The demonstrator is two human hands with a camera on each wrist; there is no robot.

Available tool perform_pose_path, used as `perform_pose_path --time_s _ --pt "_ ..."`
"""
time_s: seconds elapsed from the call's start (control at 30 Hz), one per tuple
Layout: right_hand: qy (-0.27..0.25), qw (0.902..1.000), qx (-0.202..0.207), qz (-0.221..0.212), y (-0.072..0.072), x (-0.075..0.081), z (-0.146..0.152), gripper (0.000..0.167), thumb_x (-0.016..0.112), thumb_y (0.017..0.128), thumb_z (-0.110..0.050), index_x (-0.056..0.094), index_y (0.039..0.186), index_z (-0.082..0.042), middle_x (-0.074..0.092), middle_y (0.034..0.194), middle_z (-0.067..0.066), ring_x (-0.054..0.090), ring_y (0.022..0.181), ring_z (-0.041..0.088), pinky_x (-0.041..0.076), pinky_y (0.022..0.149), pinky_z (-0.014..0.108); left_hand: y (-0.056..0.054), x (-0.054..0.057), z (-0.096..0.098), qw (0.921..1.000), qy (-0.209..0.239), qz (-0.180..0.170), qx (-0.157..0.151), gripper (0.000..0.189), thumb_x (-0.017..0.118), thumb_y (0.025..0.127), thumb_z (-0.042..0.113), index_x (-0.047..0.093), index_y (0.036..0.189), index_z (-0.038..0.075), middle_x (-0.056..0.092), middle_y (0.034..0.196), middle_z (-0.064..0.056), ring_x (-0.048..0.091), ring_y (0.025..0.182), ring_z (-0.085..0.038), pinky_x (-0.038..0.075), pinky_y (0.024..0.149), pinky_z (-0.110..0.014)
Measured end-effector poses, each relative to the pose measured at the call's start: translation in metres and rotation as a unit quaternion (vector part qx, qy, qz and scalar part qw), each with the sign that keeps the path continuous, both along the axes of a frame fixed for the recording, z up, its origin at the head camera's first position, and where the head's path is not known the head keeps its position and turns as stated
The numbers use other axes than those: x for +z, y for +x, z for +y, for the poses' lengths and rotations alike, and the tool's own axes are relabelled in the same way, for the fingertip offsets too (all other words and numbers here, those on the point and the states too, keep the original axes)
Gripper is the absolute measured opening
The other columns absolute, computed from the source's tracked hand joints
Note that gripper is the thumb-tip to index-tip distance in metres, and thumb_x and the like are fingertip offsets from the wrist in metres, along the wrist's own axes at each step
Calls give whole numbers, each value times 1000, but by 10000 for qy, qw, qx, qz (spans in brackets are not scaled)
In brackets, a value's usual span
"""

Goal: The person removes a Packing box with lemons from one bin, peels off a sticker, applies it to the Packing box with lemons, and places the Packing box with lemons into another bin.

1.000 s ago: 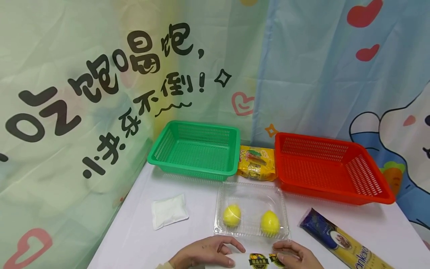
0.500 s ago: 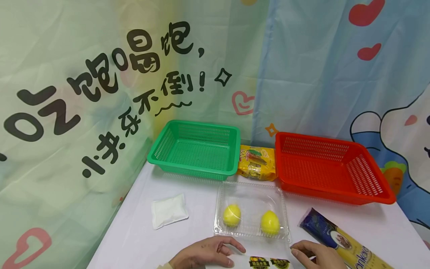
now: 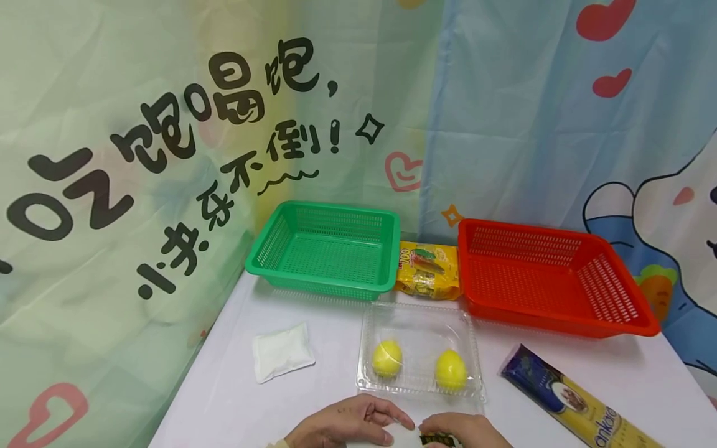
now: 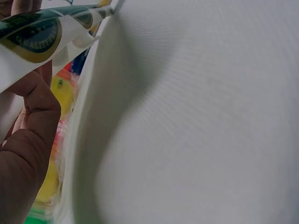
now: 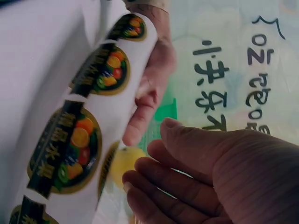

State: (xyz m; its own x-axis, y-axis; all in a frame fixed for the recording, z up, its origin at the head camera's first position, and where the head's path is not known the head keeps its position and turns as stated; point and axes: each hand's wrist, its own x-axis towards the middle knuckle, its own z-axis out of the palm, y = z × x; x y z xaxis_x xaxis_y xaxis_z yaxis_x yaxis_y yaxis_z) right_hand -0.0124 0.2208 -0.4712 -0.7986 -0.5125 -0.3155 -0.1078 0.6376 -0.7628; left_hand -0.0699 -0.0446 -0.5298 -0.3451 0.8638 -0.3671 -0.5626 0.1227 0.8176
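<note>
My left hand (image 3: 347,422) holds a curled white sheet of fruit stickers (image 3: 437,440) between thumb and fingers at the table's near edge. Round dark labels with fruit pictures are printed along the sheet (image 5: 77,140). In the head view my right hand (image 3: 466,429) is over the sheet's right part. The right wrist view shows that hand's fingers (image 5: 163,196) loosely bent beside the sheet, with nothing seen between them and the thumb. Just beyond both hands sits a clear plastic clamshell box (image 3: 417,323) with two yellow lemons (image 3: 387,358) in it.
At the back stand a green basket (image 3: 330,287) and a red basket (image 3: 551,318), with a yellow snack packet (image 3: 428,270) between them. A white sachet (image 3: 282,353) lies on the left. On the right is a blue and gold pasta packet (image 3: 577,398).
My right hand first moved right, off the sticker sheet, then came back left over it. The left hand has stayed on the sheet. The box and baskets have not moved.
</note>
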Motion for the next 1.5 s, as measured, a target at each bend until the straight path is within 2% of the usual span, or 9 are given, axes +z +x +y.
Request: perform_pose_path --time_s 0.1,0.2,0.43,0.57,0.77,0.93,1.2,1.37,1.5 --pt "-104 9998 105 112 0 -2 -5 25 67 97 -33 73 113 -15 70 97 -15 57 82 -4 56 78 26 1 0 0 9997 -9 -227 94 40 59 96 9 62 136 10 71 104 8 61 79 2 53 74 -13" --pt "-101 9997 122 168 -1 -6 -10 26 67 97 -34 73 112 -14 68 95 -17 55 81 -4 52 75 21 1 0 1 9995 21 -253 186 40 60 95 8 63 135 10 72 105 8 62 82 2 54 75 -13" --pt "234 9993 167 244 -4 -12 -14 39 76 89 -37 72 116 -10 73 106 -8 59 89 -6 57 85 27 2 0 -1 9976 331 -543 257 43 59 97 4 58 139 12 73 111 7 67 93 0 55 81 -15" --pt "307 9984 226 414 -4 -14 -15 36 71 93 -38 72 115 -9 73 106 -7 60 91 -5 57 84 26 2 0 -3 9960 392 -732 324 45 59 98 4 54 141 14 73 115 6 68 97 -2 56 84 -17" --pt "471 9970 96 614 -2 -16 -18 37 67 95 -42 73 113 -11 73 102 -11 59 86 -5 57 81 25 3 -1 -2 9951 325 -843 410 46 58 99 6 53 143 16 73 109 8 68 94 0 55 83 -16" --pt "813 9937 11 778 -1 -17 -23 40 66 95 -45 74 112 -10 72 100 -9 60 86 -2 58 82 34 4 -1 -3 9939 232 -990 432 47 59 99 11 53 145 19 70 107 9 67 89 1 55 82 -16" --pt "1054 9838 -76 1451 4 -19 -25 30 66 97 -41 76 107 -15 71 95 -15 62 85 -3 58 77 29 3 -5 -3 9941 171 -952 495 50 62 97 11 53 145 21 63 98 10 64 81 1 55 77 -15" --pt "932 9736 -82 2081 6 -21 -25 17 69 96 -29 77 104 -16 71 92 -15 62 83 -4 57 74 25 3 -8 -3 9954 285 -783 470 50 60 97 9 52 146 21 69 103 8 66 87 0 55 79 -16" --pt "824 9695 -67 2305 8 -22 -25 12 72 92 -18 76 103 -16 69 90 -16 60 81 -6 57 72 23 2 -8 -3 9963 284 -675 445 50 59 98 9 52 145 21 69 103 8 65 86 1 54 79 -15"
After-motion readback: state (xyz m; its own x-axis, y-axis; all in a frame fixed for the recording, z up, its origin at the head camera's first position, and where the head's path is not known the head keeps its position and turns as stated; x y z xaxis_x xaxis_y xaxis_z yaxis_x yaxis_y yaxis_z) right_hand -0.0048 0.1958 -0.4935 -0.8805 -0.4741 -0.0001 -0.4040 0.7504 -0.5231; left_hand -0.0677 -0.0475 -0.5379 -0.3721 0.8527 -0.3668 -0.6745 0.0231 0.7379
